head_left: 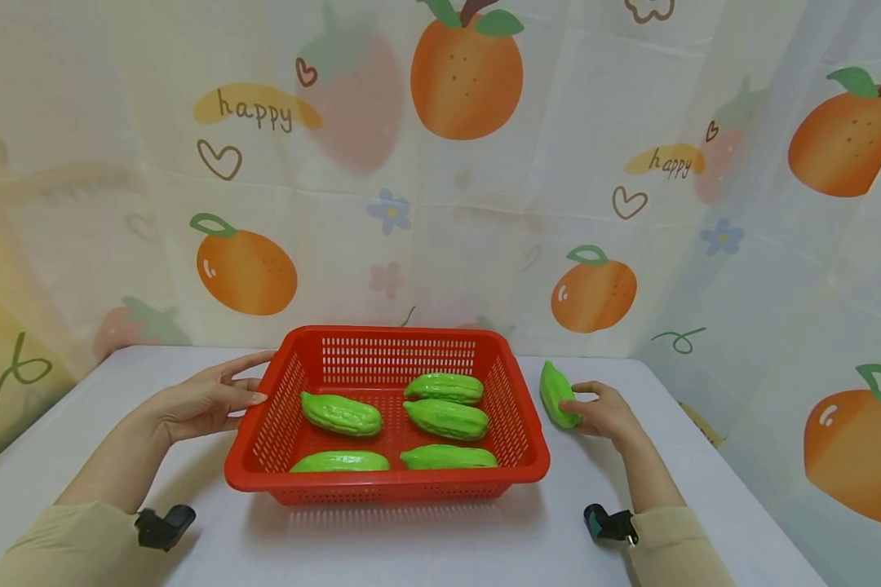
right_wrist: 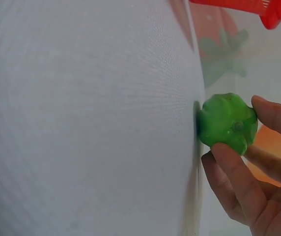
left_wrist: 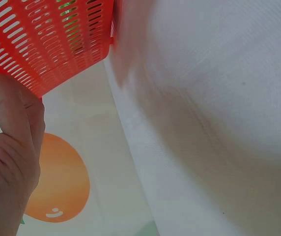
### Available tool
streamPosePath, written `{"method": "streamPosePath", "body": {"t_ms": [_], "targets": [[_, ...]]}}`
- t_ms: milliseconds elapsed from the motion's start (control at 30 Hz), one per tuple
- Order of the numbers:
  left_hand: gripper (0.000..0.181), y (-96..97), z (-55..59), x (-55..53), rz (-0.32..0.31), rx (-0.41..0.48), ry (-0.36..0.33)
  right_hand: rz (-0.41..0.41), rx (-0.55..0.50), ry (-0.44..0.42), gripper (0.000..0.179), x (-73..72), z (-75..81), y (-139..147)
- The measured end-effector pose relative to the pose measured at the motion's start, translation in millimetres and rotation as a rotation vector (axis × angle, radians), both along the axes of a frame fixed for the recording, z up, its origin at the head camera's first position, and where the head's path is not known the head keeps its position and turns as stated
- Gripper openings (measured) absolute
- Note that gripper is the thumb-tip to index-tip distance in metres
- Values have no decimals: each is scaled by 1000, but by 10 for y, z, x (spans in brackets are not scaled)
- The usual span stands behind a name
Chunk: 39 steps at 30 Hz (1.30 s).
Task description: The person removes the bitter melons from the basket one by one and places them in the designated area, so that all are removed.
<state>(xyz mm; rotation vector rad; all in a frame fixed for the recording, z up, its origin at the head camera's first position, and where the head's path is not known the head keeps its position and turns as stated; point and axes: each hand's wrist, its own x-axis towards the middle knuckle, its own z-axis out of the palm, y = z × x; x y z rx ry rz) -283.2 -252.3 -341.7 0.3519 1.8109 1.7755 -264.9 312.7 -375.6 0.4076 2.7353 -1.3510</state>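
Observation:
On the table a red plastic basket (head_left: 387, 479) holds several green bitter melons, one of them a bitter melon (head_left: 341, 414) lying at its left. My left hand (head_left: 204, 401) holds the basket's left rim, its fingertips at the edge; in the left wrist view the hand (left_wrist: 14, 142) is by the slotted wall. Right of the basket, my right hand (head_left: 604, 414) pinches another bitter melon (head_left: 556, 395) between thumb and fingers. Seen end-on in the right wrist view, this bitter melon (right_wrist: 229, 123) is close against the white tabletop, with fingers on two sides of it.
A white cloth covers the table (head_left: 411, 554). Behind it hangs a curtain (head_left: 455, 212) printed with oranges, strawberries and hearts. Small black devices (head_left: 165, 527) sit at both sleeve cuffs.

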Motion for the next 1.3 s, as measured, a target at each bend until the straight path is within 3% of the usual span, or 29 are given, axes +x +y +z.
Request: {"method": "streamPosePath", "body": {"t_ms": [1033,1300], "targets": [[75,-21,3,10,7,-4,2,22,37,-33,69,4,22,-34],[76,1,24,19,1,7,-3,24,87,-18,73,42,163,-2]]}}
